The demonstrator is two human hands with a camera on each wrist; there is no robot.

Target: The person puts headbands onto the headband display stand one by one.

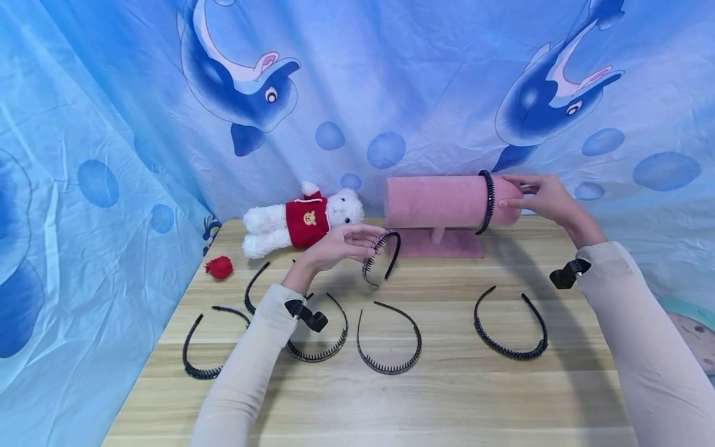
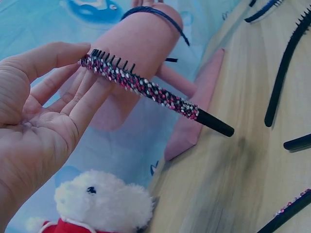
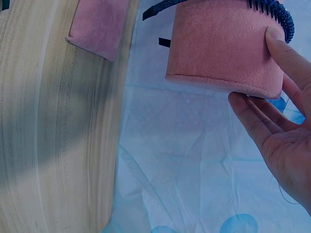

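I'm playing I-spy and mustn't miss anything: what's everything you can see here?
wood-grain table: one, pale brown, below
dolphin-print cloth backdrop: count unclear, blue, around the table
velvety cylinder stand: one, pink, table's back
shiny toothed headband: one, dark blue, over the stand
beaded toothed headband: one, pink, white and black, held above the table
curved toothed headbands: five visible, mostly dark, on the table
plush bear: one, white with red top, left of stand
small soft-looking object: one, red, table's far left
cut-off round object: one, teal-edged, right edge
wrist devices: two, black, one per wrist
long sleeves: two, off-white, on the arms
left hand: one, bare, pinching the beaded headband
right hand: one, bare, touching the stand's right end
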